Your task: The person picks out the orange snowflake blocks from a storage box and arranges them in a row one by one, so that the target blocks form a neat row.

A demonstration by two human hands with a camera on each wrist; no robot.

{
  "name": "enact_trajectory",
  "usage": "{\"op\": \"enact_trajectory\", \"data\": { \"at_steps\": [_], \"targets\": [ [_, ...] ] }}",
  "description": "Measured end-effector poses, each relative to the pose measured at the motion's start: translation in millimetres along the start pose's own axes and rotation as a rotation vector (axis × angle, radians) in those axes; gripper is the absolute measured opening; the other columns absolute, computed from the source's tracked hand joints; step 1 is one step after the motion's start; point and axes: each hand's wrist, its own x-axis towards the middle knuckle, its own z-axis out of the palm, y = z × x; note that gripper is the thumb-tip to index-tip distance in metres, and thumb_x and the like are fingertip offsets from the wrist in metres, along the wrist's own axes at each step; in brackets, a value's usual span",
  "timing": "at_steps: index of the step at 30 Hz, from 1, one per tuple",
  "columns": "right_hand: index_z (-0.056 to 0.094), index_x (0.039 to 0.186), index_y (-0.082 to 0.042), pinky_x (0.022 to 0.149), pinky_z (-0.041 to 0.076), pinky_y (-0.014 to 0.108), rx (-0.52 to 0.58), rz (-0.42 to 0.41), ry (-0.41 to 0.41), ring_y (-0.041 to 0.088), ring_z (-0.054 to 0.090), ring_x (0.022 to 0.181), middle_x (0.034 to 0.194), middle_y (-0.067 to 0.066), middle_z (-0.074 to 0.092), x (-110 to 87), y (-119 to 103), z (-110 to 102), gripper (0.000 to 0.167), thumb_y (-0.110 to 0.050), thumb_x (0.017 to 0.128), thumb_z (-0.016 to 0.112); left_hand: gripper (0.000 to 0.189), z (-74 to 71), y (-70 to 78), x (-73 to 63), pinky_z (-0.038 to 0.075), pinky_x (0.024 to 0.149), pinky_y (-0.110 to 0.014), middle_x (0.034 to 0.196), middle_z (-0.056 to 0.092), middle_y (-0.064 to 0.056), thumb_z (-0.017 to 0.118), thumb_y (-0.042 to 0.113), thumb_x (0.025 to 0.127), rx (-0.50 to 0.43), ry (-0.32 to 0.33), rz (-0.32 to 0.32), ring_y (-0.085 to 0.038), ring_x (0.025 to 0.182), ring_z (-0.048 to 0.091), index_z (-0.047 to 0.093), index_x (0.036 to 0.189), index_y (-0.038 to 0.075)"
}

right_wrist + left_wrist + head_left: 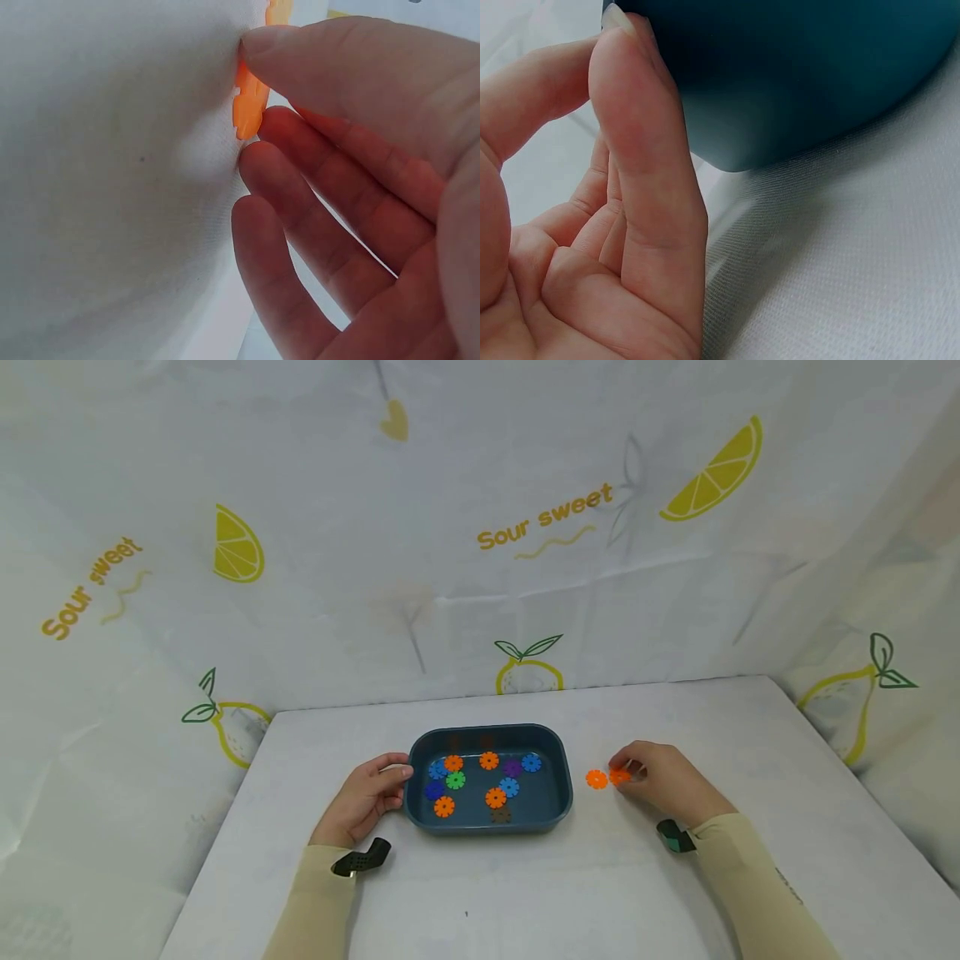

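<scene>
A dark blue rectangular tray [465, 827] stands on the table, holding several notched plastic discs in orange, blue, purple and green. My left hand [367, 797] grips the tray's left end, thumb and index finger meeting at the rim; the left wrist view shows the tray's outer wall [780, 82] beside the thumb. To the right of the tray lie two orange notched discs. One orange disc [596, 779] lies flat on the cloth. The other orange disc [251, 105] is pinched at the table surface by the thumb and fingers of my right hand [663, 781], which partly cover it.
White cloth covers the table [600, 893]. Behind it hangs a white curtain [337, 593] printed with lemons and lettering. A brownish translucent disc [500, 815] lies near the tray's front wall. Black wrist devices [363, 857] sit on both sleeves.
</scene>
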Motion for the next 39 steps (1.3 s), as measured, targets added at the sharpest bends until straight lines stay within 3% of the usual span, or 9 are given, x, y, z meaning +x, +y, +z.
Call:
{"op": "enact_trajectory", "data": {
  "at_steps": [18, 24, 28, 34, 39],
  "targets": [
    [0.078, 0.114, -0.022, 0.093, 0.057, 0.044, 0.003, 0.009, -0.011, 0.019, 0.065, 0.103, 0.110, -0.005, 0.074, 2.5, 4.0, 0.8, 0.022, -0.014, 0.094, 0.081, 0.047, -1.1, 0.8, -1.2, 0.057, 0.065, -0.022, 0.086, 0.069, 0.003, 0.077, 0.023, 0.101, -0.001, -0.009, 0.004, -0.011, 0.065, 0.057, 0.057, 0.139, 0.004],
    [0.078, 0.117, -0.019, 0.089, 0.056, 0.041, 0.013, 0.019, -0.011, 0.019, 0.066, 0.101, 0.107, -0.002, 0.074, 5.2, 1.4, -6.0, 0.021, -0.020, 0.096, 0.079, 0.046, 0.7, 2.0, -1.0, 0.056, 0.065, -0.021, 0.085, 0.067, 0.003, 0.077, 0.023, 0.102, 0.010, -0.010, 0.008, -0.011, 0.066, 0.056, 0.058, 0.139, 0.004],
    [0.077, 0.121, -0.016, 0.092, 0.058, 0.045, 0.003, -0.009, -0.028, 0.024, 0.067, 0.104, 0.111, 0.002, 0.075, 15.1, -17.9, -20.3, 0.023, -0.022, 0.099, 0.077, 0.045, 1.1, 2.8, -2.0, 0.055, 0.065, -0.021, 0.085, 0.066, 0.003, 0.076, 0.023, 0.102, 0.011, -0.009, 0.023, -0.011, 0.066, 0.056, 0.058, 0.139, 0.003],
    [0.079, 0.119, -0.015, 0.096, 0.059, 0.050, -0.034, -0.158, -0.059, 0.026, 0.069, 0.106, 0.114, 0.002, 0.077, 44.9, -69.2, -40.8, 0.021, -0.019, 0.098, 0.080, 0.047, -1.0, 1.6, -1.6, 0.055, 0.066, -0.021, 0.085, 0.066, 0.003, 0.077, 0.023, 0.102, 0.019, -0.016, 0.026, -0.011, 0.068, 0.057, 0.059, 0.139, 0.003],
    [0.078, 0.119, -0.018, 0.093, 0.060, 0.042, -0.003, -0.265, -0.225, 0.019, 0.069, 0.104, 0.111, -0.003, 0.077, 77.4, -117.5, -34.9, 0.020, -0.019, 0.099, 0.080, 0.049, 0.6, 0.6, 1.0, 0.056, 0.067, -0.022, 0.085, 0.065, 0.003, 0.079, 0.027, 0.100, 0.035, -0.016, 0.027, -0.012, 0.070, 0.057, 0.061, 0.139, 0.005]
  ]
}}
